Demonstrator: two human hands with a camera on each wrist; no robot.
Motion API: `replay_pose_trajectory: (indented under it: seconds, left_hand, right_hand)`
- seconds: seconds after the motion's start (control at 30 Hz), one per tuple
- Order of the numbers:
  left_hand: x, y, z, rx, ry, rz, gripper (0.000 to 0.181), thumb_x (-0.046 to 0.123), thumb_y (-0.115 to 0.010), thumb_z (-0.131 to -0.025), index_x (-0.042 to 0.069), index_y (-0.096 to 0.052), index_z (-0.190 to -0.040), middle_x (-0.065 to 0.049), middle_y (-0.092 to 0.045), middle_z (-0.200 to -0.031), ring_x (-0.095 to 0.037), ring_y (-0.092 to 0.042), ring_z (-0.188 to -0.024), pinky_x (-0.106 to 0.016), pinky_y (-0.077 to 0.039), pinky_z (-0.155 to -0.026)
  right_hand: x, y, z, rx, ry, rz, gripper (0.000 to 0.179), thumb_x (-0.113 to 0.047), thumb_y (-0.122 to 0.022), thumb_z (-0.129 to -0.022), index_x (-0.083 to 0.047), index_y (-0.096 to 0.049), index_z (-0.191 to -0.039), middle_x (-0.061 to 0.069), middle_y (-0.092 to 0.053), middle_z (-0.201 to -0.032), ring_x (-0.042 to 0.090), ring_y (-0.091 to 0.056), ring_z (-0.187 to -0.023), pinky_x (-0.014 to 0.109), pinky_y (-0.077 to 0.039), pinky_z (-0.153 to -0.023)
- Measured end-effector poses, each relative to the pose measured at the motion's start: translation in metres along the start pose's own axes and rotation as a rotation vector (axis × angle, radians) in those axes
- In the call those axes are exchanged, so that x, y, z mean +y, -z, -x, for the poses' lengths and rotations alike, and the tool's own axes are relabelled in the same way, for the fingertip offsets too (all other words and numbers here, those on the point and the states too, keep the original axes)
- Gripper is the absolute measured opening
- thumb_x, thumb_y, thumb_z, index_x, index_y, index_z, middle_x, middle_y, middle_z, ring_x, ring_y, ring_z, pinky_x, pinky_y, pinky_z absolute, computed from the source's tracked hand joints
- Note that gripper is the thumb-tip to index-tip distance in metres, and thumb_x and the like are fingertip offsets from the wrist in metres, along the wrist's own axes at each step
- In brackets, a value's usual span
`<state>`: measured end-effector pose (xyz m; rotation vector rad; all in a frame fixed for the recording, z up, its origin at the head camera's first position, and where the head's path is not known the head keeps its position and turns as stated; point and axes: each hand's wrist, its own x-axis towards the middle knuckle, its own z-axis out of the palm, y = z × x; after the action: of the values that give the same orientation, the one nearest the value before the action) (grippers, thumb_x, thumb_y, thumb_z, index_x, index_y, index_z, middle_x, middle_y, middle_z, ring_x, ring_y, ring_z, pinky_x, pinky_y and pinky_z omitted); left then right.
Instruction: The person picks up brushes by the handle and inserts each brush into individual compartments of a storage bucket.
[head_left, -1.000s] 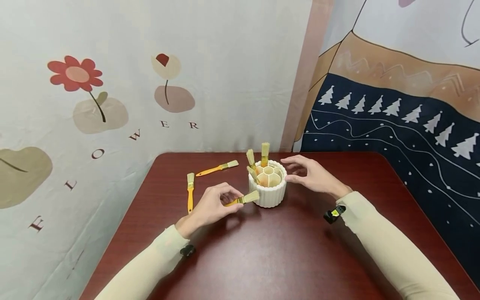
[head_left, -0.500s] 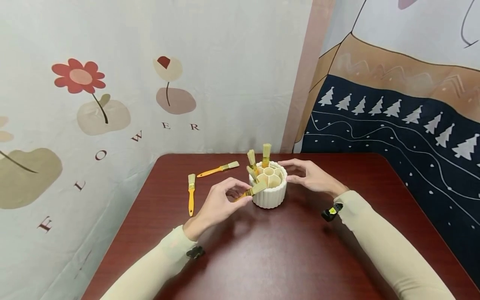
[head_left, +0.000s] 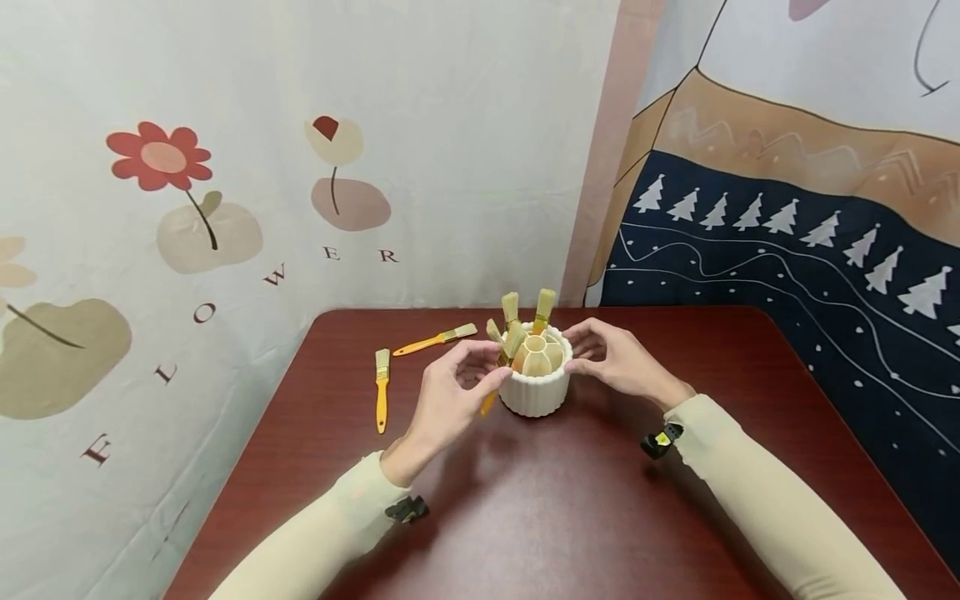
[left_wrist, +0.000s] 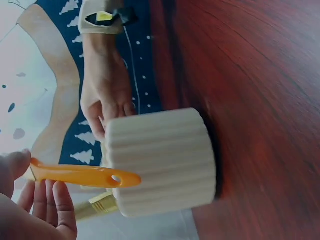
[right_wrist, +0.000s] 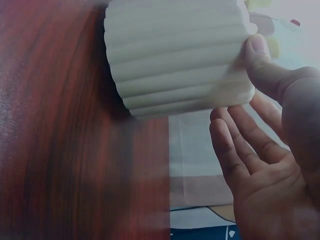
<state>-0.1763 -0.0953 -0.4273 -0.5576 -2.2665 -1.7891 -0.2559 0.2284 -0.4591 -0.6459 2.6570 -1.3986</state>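
In the head view, the left hand (head_left: 450,400) pinches a paintbrush (head_left: 512,340) near its metal collar, bristles up, the handle slanting down outside the white fluted holder (head_left: 535,397). This high grip seems meant to leave the handle's tail free. The right hand (head_left: 621,362) spans the holder's right rim, presumably to steady it. The holder stands upright on the tabletop (head_left: 570,500), divided by thin walls around a central ring; three standing brushes (head_left: 545,305) lean bristles-up toward its left and back, though their exact compartments are hard to tell. Two loose brushes (head_left: 382,390) lie flat to the left.

In the left wrist view, thumb and fingers grasp the brush, its orange handle (left_wrist: 85,175) crossing in front of the holder's wall; whether it touches cannot be told. Another brush's collar and bristles show past the rim.

In the right wrist view, the thumb (right_wrist: 260,55) presses near the rim and the index finger reaches behind the holder, a light hold; the other fingers sit loosely.
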Motion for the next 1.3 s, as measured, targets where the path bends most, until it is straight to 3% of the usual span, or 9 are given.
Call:
replay_pose_trajectory:
  seconds: [0.13, 0.37, 0.53, 0.77, 0.93, 1.1, 1.3]
  left_hand:
    - [0.009, -0.007, -0.004, 0.049, -0.017, 0.057, 0.037, 0.009, -0.091, -0.102, 0.006, -0.079, -0.137, -0.018, -0.083, -0.120, -0.016, -0.080, -0.106, -0.021, -0.067, -0.094]
    - [0.016, -0.018, -0.009, 0.146, -0.074, 0.132, 0.036, 0.001, -0.089, -0.102, -0.001, -0.076, -0.135, -0.023, -0.083, -0.123, -0.014, -0.081, -0.109, -0.024, -0.069, -0.100]
    - [0.011, -0.027, -0.012, 0.164, -0.080, 0.170, 0.035, 0.000, -0.086, -0.104, -0.003, -0.072, -0.135, -0.025, -0.080, -0.126, -0.012, -0.080, -0.112, -0.028, -0.069, -0.103]
    - [0.001, -0.035, -0.015, 0.182, -0.059, 0.131, 0.033, 0.002, -0.086, -0.104, -0.002, -0.071, -0.133, -0.022, -0.078, -0.127, -0.021, -0.081, -0.113, -0.029, -0.071, -0.102]
    - [-0.008, -0.039, -0.016, 0.184, -0.005, 0.073, 0.033, 0.004, -0.088, -0.103, -0.001, -0.072, -0.132, -0.021, -0.079, -0.129, -0.031, -0.084, -0.115, -0.029, -0.071, -0.101]
    - [-0.013, -0.039, -0.013, 0.185, 0.054, 0.040, 0.032, 0.005, -0.088, -0.103, 0.000, -0.074, -0.130, -0.021, -0.082, -0.128, -0.034, -0.086, -0.114, -0.028, -0.071, -0.099]
    - [-0.020, -0.037, -0.012, 0.179, 0.054, -0.007, 0.031, 0.005, -0.089, -0.102, 0.000, -0.075, -0.129, -0.021, -0.084, -0.127, -0.034, -0.086, -0.114, -0.033, -0.072, -0.101]
  right_hand:
    - [-0.006, -0.003, 0.003, 0.031, 0.000, 0.014, 0.059, -0.029, -0.099, -0.096, -0.017, -0.071, -0.146, 0.008, -0.080, -0.137, 0.024, -0.081, -0.117, 0.023, -0.067, -0.099]
    - [-0.013, -0.006, 0.006, 0.057, -0.017, 0.034, 0.059, -0.030, -0.101, -0.094, -0.015, -0.070, -0.142, 0.008, -0.081, -0.133, 0.024, -0.082, -0.115, 0.036, -0.072, -0.101]
    - [-0.014, -0.009, 0.010, 0.064, -0.037, 0.047, 0.057, -0.030, -0.102, -0.094, -0.013, -0.070, -0.137, 0.010, -0.081, -0.130, 0.024, -0.082, -0.114, 0.038, -0.072, -0.100]
    - [-0.018, -0.010, 0.013, 0.077, -0.048, 0.082, 0.056, -0.032, -0.103, -0.092, -0.014, -0.070, -0.133, 0.009, -0.081, -0.126, 0.024, -0.082, -0.111, 0.040, -0.073, -0.098]
    - [-0.020, -0.011, 0.014, 0.083, -0.037, 0.108, 0.057, -0.035, -0.103, -0.092, -0.012, -0.070, -0.132, 0.011, -0.082, -0.125, 0.024, -0.083, -0.109, 0.040, -0.073, -0.096]
    - [-0.020, -0.013, 0.015, 0.103, -0.023, 0.111, 0.057, -0.034, -0.103, -0.092, -0.009, -0.071, -0.131, 0.013, -0.083, -0.122, 0.023, -0.083, -0.108, 0.038, -0.073, -0.095]
    - [-0.022, -0.016, 0.013, 0.119, -0.006, 0.106, 0.056, -0.031, -0.104, -0.091, -0.008, -0.071, -0.129, 0.012, -0.083, -0.121, 0.023, -0.084, -0.105, 0.034, -0.073, -0.093]
